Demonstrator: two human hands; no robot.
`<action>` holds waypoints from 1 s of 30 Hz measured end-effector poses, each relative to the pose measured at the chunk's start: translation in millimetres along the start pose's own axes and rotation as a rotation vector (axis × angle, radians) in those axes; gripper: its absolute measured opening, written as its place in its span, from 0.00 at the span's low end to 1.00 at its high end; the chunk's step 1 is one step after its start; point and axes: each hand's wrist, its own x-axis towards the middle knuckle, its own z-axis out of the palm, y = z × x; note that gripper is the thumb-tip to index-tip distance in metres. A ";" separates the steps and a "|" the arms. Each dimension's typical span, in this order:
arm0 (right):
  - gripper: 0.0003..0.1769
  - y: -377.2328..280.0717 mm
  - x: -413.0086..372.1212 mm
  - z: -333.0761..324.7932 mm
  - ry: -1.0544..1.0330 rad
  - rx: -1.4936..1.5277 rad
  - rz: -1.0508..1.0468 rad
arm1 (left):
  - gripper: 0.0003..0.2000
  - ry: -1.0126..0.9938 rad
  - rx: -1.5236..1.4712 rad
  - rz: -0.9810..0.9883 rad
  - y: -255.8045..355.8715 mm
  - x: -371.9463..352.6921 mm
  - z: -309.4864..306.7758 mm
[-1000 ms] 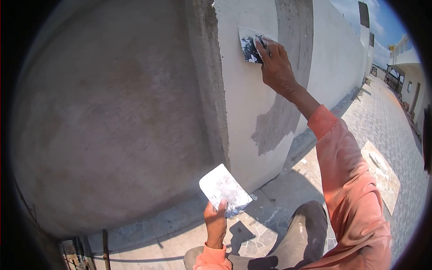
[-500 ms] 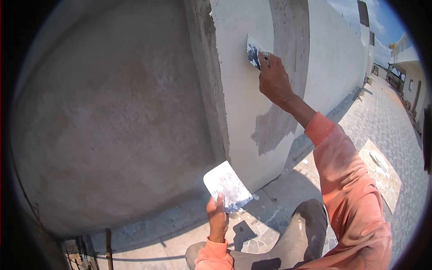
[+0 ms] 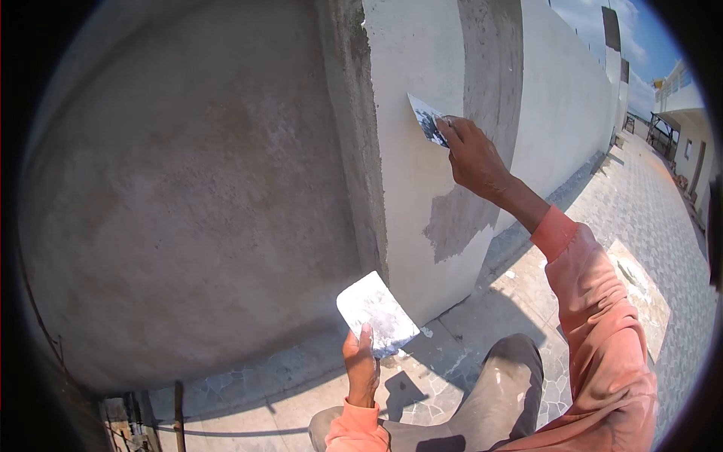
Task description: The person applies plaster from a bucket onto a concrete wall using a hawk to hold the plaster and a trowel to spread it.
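My right hand grips a putty knife whose wide blade, smeared with white, lies against the pillar's whitened face. Bare grey patches show on that face, below and to the right of the blade. Lower down, my left hand is closed around a square, flat plate coated with white putty, thumb on its near edge. The plate is held in front of the pillar's base, apart from it. My fingers behind the plate are hidden.
A rough grey wall stands to the left of the pillar. On the paving at right lies a board with white putty on it. My bent knee is close below. Sticks stand at lower left.
My right hand has moved down the pillar with the putty knife, and its arm has shifted slightly right. The left hand and its plate have barely moved.
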 end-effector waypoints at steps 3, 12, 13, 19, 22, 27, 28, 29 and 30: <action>0.26 6.2 5.1 -10.7 0.057 0.000 0.041 | 0.18 0.011 0.003 -0.004 3.7 -1.9 4.5; 0.25 -1.4 14.4 -13.2 -0.010 -0.004 -0.052 | 0.19 -0.004 0.021 -0.012 -2.2 0.1 2.8; 0.25 -1.2 17.4 -22.3 -0.011 -0.007 -0.090 | 0.19 -0.008 0.020 -0.005 -0.7 -0.5 4.6; 0.25 94.0 102.4 -24.9 0.266 -0.091 0.157 | 0.19 -0.018 0.021 0.017 0.5 -3.5 3.3; 0.27 136.9 136.9 -24.2 0.252 -0.206 -0.051 | 0.19 -0.022 0.044 0.024 -1.9 -3.2 -0.5; 0.29 115.9 119.5 -14.2 0.245 -0.080 -0.054 | 0.20 -0.030 0.070 0.043 -1.3 -3.8 -4.3; 0.30 108.0 109.5 -9.9 0.248 -0.107 -0.063 | 0.20 -0.029 0.067 0.048 -2.7 -2.7 -5.6; 0.31 98.4 98.6 -4.0 0.251 -0.132 -0.071 | 0.20 -0.026 0.064 0.051 -4.6 -1.7 -8.0; 0.32 88.9 87.8 1.4 0.254 -0.156 -0.078 | 0.20 -0.023 0.063 0.056 -5.6 -1.0 -10.0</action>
